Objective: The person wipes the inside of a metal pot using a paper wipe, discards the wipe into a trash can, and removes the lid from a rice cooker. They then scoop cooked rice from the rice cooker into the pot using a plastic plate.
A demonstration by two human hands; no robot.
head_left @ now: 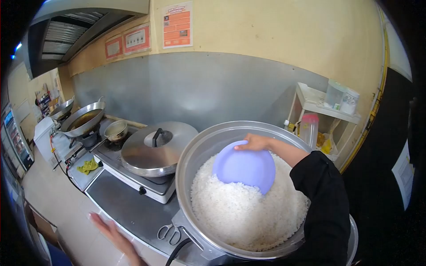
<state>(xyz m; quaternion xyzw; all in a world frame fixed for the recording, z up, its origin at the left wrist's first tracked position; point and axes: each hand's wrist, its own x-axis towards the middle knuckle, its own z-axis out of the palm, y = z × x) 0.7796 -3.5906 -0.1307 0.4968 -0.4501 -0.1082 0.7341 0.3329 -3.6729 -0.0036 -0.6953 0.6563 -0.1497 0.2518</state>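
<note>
My right hand (255,142) grips the upper rim of a purple plate (246,164). The plate stands tilted, its lower edge sunk in cooked white rice (239,217). That rice fills much of a large round metal pot (188,166) with a side handle. Away from the pot, my left hand (114,235) is held out by the counter's front edge, fingers stretched and holding nothing. A pair of scissors (169,233) lies between it and the pot, only the handle loops showing.
Left of the pot, a lidded wide pan (159,148) sits on a gas stove (148,188). Beyond are a small bowl (116,131), a wok (84,119) and a yellow-green cloth (88,166). A white shelf (328,111) with plastic containers stands at right.
</note>
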